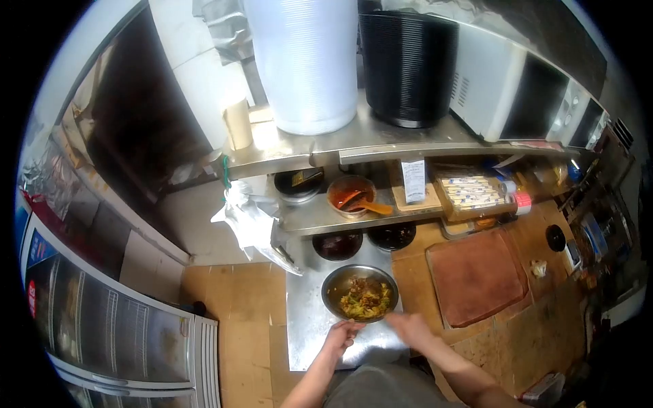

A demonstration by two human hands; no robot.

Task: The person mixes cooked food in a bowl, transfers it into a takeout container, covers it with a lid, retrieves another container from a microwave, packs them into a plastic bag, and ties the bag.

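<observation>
Head view: one metal bowl point(333, 281) of mixed yellow and brown food point(366, 299) stands on the metal tabletop point(305, 334), a reddish-brown board point(477, 277) off to its right. Left hand point(341, 333): fingers pinched on the bowl's near rim. Right hand point(411, 330): blurred, by the rim's near right side, its fingers' spread or hold impossible to tell.

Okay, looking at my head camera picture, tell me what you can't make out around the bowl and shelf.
In the head view:
- Right hand: motion blur hides its fingers and whether it holds anything.
- Left hand: any fingers under the metal bowl are hidden by the bowl.
- Receipt: print too small to read.
- White stack: its top is cut off by the upper edge.
</observation>
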